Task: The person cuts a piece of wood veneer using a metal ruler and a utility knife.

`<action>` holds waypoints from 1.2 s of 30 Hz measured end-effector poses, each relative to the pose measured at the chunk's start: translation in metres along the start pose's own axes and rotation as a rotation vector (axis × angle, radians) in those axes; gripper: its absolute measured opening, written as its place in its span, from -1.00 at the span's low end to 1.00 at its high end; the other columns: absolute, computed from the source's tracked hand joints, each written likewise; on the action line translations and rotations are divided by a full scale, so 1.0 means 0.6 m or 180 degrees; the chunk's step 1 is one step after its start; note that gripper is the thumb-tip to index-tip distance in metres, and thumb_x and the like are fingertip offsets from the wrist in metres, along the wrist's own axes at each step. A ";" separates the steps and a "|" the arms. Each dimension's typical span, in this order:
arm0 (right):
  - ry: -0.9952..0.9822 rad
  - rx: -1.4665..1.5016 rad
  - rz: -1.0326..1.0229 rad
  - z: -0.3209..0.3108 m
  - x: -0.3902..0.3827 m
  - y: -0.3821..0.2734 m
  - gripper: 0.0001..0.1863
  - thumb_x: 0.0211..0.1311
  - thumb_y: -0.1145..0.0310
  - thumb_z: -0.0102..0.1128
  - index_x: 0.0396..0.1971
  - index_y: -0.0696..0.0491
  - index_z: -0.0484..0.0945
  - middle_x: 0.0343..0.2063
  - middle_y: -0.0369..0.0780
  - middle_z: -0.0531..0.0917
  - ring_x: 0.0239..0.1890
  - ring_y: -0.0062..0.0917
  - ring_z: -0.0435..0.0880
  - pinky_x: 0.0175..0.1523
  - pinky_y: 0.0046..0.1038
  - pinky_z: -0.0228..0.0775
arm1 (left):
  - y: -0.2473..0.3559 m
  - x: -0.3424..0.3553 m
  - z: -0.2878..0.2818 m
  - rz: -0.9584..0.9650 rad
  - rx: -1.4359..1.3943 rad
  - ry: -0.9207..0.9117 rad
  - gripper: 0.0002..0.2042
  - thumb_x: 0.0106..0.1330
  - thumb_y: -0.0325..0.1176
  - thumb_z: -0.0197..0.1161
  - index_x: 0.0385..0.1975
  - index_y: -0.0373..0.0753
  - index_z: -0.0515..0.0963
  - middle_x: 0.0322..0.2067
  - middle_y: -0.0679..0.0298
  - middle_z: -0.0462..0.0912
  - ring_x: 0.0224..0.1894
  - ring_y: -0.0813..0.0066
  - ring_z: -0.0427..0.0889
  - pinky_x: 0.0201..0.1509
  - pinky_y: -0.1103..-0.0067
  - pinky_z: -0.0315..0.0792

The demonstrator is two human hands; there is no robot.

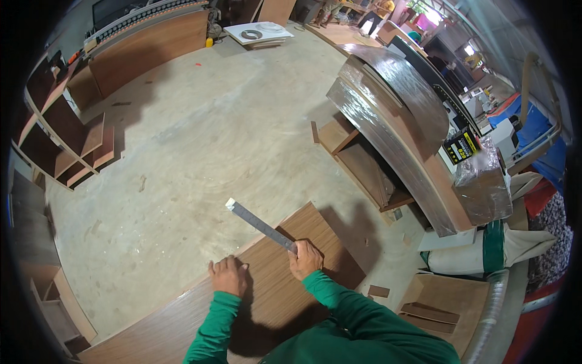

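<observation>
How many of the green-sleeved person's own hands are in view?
2: the left hand at the far edge of the wooden panel; the right hand, farther right over the panel, holding the grey strip.

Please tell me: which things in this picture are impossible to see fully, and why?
Head view: held end of the grey ruler-like strip, hidden by the right hand.
Head view: palm of the left hand, hidden by its back.
Head view: near part of wood-grain board, covered by green shirt, cut off by lower edge.
Head view: far person in yellow, too small for detail.
</observation>
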State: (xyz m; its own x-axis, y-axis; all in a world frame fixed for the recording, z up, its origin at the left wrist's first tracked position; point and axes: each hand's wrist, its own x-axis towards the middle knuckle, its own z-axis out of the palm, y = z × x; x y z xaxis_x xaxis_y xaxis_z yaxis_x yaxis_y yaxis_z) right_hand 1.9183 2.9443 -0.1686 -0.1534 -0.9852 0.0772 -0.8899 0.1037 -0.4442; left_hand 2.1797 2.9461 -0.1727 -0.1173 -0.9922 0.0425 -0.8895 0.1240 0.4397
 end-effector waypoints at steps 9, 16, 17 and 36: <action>0.0126 0.0086 -0.0123 0.003 -0.001 0.000 -0.71 0.30 0.22 0.29 -0.10 0.03 0.50 -0.20 -0.07 0.66 -0.12 -0.05 0.66 -0.01 -0.04 0.47 | 0.097 0.104 0.083 0.0376 -0.1010 0.0147 -0.74 0.29 -0.37 0.31 -0.05 -0.23 0.66 -0.12 0.04 0.74 -0.04 -0.03 0.66 0.15 0.09 0.44; 0.0152 0.0163 -0.0040 0.003 0.000 0.002 -0.70 0.30 0.19 0.29 -0.10 0.03 0.50 -0.21 -0.06 0.67 -0.14 -0.03 0.66 -0.03 -0.01 0.47 | 0.079 0.112 0.068 0.0065 -0.0954 -0.0281 -0.67 0.24 -0.47 0.21 0.00 -0.09 0.70 -0.23 0.25 0.81 -0.11 0.17 0.73 0.34 0.19 0.39; 0.0104 0.0152 0.0018 0.001 0.001 0.001 -0.69 0.30 0.18 0.29 -0.10 0.03 0.50 -0.20 -0.06 0.67 -0.13 -0.03 0.66 -0.02 -0.01 0.47 | 0.073 0.104 0.058 -0.0001 -0.0945 -0.0239 -0.64 0.21 -0.49 0.20 0.00 -0.06 0.70 -0.24 0.28 0.81 -0.09 0.21 0.73 0.38 0.17 0.37; 0.0017 0.0139 0.0042 0.005 -0.009 0.001 -0.64 0.24 0.17 0.32 -0.07 0.03 0.51 -0.20 -0.05 0.65 -0.13 0.00 0.65 -0.02 0.01 0.46 | 0.035 0.097 0.020 -0.0530 -0.1032 0.0052 -0.87 0.22 -0.33 0.42 -0.42 -0.25 0.70 -0.35 0.00 0.68 -0.20 -0.06 0.65 -0.09 0.14 0.49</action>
State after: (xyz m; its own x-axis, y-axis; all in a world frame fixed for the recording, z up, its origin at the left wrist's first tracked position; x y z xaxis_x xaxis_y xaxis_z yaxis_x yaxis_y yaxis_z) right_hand 1.9200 2.9495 -0.1717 -0.1673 -0.9830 0.0758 -0.8683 0.1105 -0.4836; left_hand 2.1486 2.8909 -0.1717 0.0268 -0.9988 -0.0405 -0.7092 -0.0475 0.7034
